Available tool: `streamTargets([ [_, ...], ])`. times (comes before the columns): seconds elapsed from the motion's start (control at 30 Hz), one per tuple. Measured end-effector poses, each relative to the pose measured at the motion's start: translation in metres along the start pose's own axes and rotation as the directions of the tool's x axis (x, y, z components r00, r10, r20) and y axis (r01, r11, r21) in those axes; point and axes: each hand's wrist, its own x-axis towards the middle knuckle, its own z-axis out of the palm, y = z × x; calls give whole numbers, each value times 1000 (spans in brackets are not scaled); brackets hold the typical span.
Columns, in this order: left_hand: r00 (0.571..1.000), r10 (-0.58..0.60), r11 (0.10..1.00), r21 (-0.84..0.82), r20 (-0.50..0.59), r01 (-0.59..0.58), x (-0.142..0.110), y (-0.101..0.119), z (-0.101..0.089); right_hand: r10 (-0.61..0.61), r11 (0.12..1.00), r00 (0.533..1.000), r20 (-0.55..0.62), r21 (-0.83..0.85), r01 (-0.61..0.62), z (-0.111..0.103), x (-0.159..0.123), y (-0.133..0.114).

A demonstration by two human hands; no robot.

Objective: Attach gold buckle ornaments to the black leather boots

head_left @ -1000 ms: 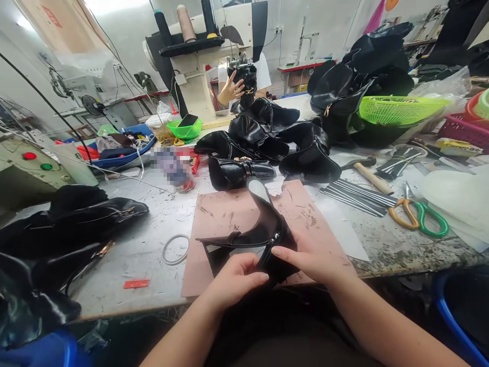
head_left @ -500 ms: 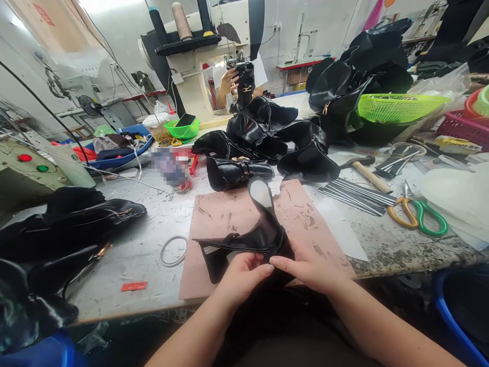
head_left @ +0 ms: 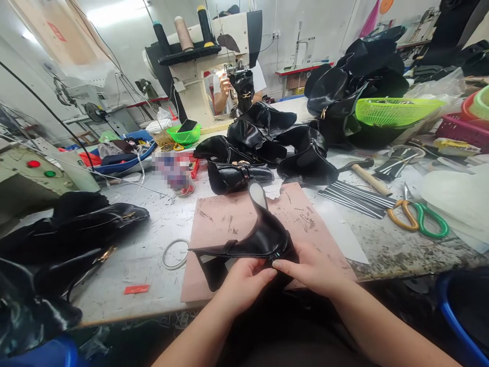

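As the head view looked down on it, the upper was held over the near part of the pink board. It was black and glossy, bent in a curve, its narrow end reaching away from the person, with a pale oval patch near the tip. A dark zip ran along its near edge from the pointed left corner to the fingers; a small loop rose just beyond, and pale panels showed underneath.

The left hand pinched the near edge between thumb and fingers; the right hand gripped it alongside, thumb on top, its fingers partly hidden. The thumb tips nearly met.

A yellow packet at right bore dark lettering, too blurred to read. A red mark at upper left was equally illegible, and pixelation covered part of the jar.

The front edge of the tabletop ran close along the near side of the board. Beyond the far edge, black boots crowded in, near the tip of the upper. Striped strips, a hammer and scissors bounded the right; leftward, a ring lay just beside the board, then a red tag, with room between the board and the dark heap.
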Motion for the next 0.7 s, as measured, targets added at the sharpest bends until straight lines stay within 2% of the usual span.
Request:
streamTargets([
  [0.07,998,67,997,42,-19,-66,-3,5,-1,-119,993,991,-58,-31,117,4,-3,-5],
  [0.17,987,160,972,177,-27,-153,-5,12,-4,-293,953,947,-134,-118,278,9,-6,-8],
  [0.27,982,189,925,336,-6,-176,-6,15,-10,-391,901,902,-182,-275,335,8,-2,-5],
  [0.4,992,120,838,541,-43,-78,-12,4,-22,-427,866,860,-278,-398,302,2,8,4],
  [0.5,991,69,808,590,-113,11,-23,-9,-33,-467,849,824,-322,-425,315,-4,13,4],
  [0.53,990,58,809,588,-130,30,-27,-13,-37,-470,846,823,-319,-430,316,-6,15,3],
  [0.6,986,41,813,579,-164,62,-35,-18,-42,-439,860,852,-286,-410,305,-12,18,0],
  [0.7,984,44,814,578,-173,65,-43,-22,-43,-322,931,941,-110,-219,293,-26,26,-4],
])
